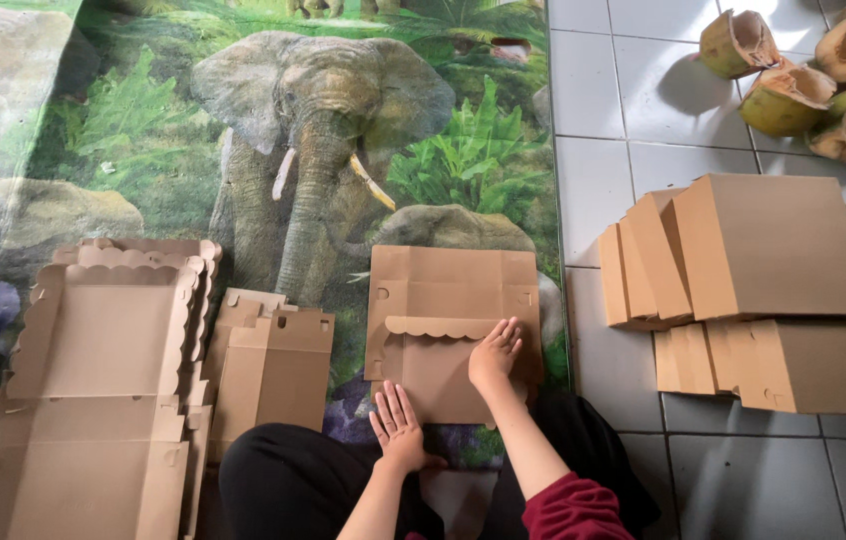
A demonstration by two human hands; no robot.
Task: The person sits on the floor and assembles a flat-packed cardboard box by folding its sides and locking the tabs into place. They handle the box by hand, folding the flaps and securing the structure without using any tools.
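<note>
Both hands press cardboard on elephant-print mat beside tiles.

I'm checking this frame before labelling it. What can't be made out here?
Head view only:
- Near edge of the flat box: covered by the left hand and right hand.
- Lower sheets in the left stack: hidden by the top ones, cut by the frame edge.
- Coconut husks: partly cut off at the top right.
</note>
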